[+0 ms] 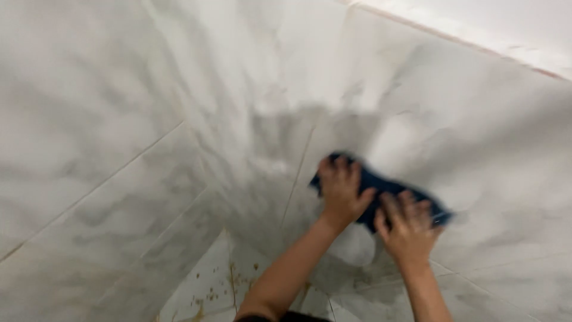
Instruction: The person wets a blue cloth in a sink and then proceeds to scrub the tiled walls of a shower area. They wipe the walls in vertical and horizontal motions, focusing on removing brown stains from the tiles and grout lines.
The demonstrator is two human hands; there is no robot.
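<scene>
Hands first: we find both pressed flat against a dark blue cloth (pixel 381 197) right of centre in the frame, the cloth itself lying against a white, grey-veined tiled wall (pixel 476 137). The left hand (pixel 341 191) sits on the cloth's left end, fingers spread and laid over the fabric, thumb angled out to the right; the fingers are extended, not curled into a fist. The right hand (pixel 408 229) covers the cloth's lower right part, fingers likewise splayed and pushing on the fabric, with a strip of blue showing beyond the fingertips at the right. We note the two hands are close together, nearly touching at the thumbs, and both forearms rise from the bottom edge of the frame. Motion blur softens the cloth's edges, so we cannot tell its exact outline or whether any fold is pinched beneath the palms.

Surroundings: the tiled wall fills most of the view, with thin grout lines running diagonally through the left half and one line descending just left of the left hand. A second wall face meets it along a corner near the centre. At lower centre we record a patch of white floor tile (pixel 208 292) carrying brownish-yellow spots and streaks (pixel 235 280), well below the cloth. At upper right, a pale band with a pinkish edge (pixel 476 42) crosses the frame.
</scene>
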